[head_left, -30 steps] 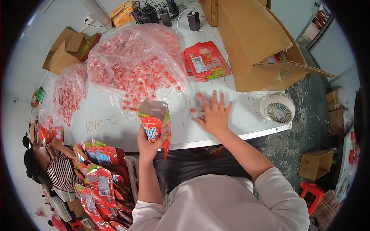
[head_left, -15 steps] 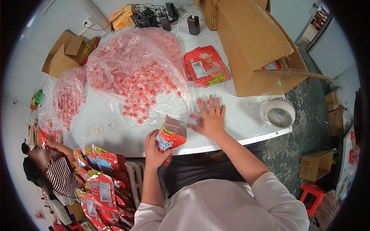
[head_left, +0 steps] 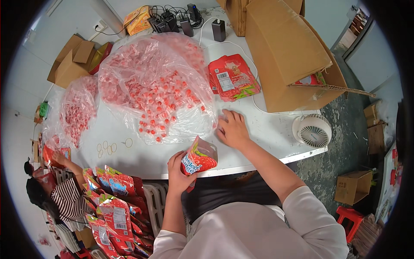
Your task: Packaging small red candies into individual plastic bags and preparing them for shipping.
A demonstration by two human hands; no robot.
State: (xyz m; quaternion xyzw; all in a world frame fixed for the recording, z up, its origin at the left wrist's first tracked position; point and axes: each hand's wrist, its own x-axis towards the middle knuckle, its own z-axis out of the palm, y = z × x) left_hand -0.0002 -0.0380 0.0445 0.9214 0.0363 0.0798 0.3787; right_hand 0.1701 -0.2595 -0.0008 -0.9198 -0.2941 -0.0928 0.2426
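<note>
Head view: left hand (head_left: 177,174) gripping pouch (head_left: 198,162), long axis running 7 to 1 o'clock, mouth facing 1. Pouch sitting at 8 o'clock from right hand (head_left: 234,131); right fingers curling over table (head_left: 271,129), cannot tell if holding anything.

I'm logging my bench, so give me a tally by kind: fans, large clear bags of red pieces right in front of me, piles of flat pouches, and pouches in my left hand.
Fan: 1
Large clear bag: 1
Pile of flat pouches: 1
Red pouch in your left hand: 1
Total: 4
</note>
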